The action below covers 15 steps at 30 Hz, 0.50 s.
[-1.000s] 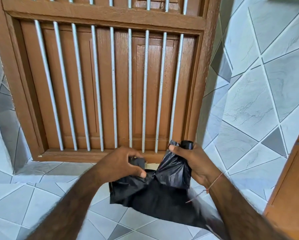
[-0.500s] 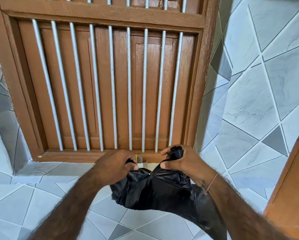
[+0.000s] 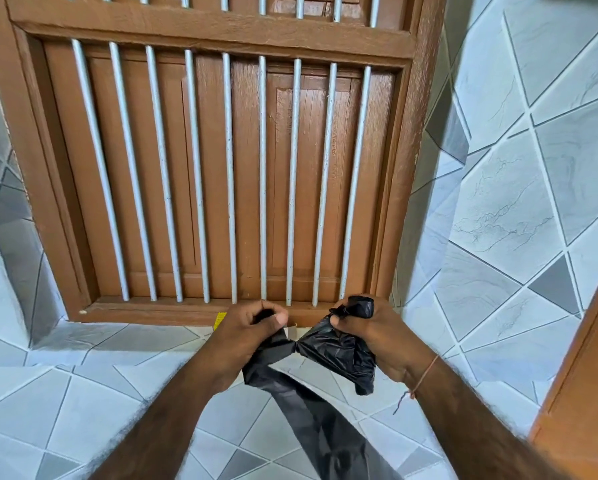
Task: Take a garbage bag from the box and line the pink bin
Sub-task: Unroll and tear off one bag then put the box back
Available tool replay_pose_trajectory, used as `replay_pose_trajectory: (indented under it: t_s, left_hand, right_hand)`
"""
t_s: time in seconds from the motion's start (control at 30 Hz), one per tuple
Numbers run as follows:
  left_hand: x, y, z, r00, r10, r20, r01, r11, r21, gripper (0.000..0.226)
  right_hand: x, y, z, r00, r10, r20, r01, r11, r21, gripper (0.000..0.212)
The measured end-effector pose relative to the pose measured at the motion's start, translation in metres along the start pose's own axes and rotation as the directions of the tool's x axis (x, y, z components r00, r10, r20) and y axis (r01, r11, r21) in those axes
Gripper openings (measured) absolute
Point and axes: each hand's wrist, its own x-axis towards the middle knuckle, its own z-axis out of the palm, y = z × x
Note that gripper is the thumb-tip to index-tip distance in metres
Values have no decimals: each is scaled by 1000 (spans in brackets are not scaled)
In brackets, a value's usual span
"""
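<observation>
Pulled apart since before, two hands, left (image 3: 252, 327) and right (image 3: 370, 332), grip one black garbage bag (image 3: 339, 351).

Both hands raised in front of a brown wooden window (image 3: 221, 168) fitted with grey vertical bars (image 3: 262, 181). Left hand (image 3: 245, 332) grips one bunched end of a black garbage bag (image 3: 339, 351); right hand (image 3: 370, 329) grips the other, a rolled tip poking above the fist. Film pinched to a narrow neck between the hands. A long strip hangs down below. Thin thread bracelet (image 3: 420, 379) on the right wrist. Grey patterned wall tiles (image 3: 519, 209) all around.
</observation>
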Motion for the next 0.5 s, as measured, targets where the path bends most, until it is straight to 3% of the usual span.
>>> replay_pose_trajectory:
  t_s: [0.07, 0.17, 0.37, 0.5]
  left_hand:
    - [0, 5, 2, 998, 27, 63, -39, 979, 200, 13]
    - [3, 9, 2, 993, 11, 114, -69, 848, 525, 9]
    - [-4, 15, -4, 996, 74, 46, -86, 897, 433, 6]
    - [-6, 16, -19, 979, 152, -135, -100, 939, 329, 14]
  right_hand:
    - [0, 0, 6, 999, -33, -22, 33, 999, 12, 13]
    - [0, -1, 8, 996, -72, -58, 75, 996, 46, 13]
    - [0, -1, 0, 985, -88, -145, 97, 994, 55, 13]
    - [3, -7, -20, 973, -86, -213, 112, 987, 114, 13]
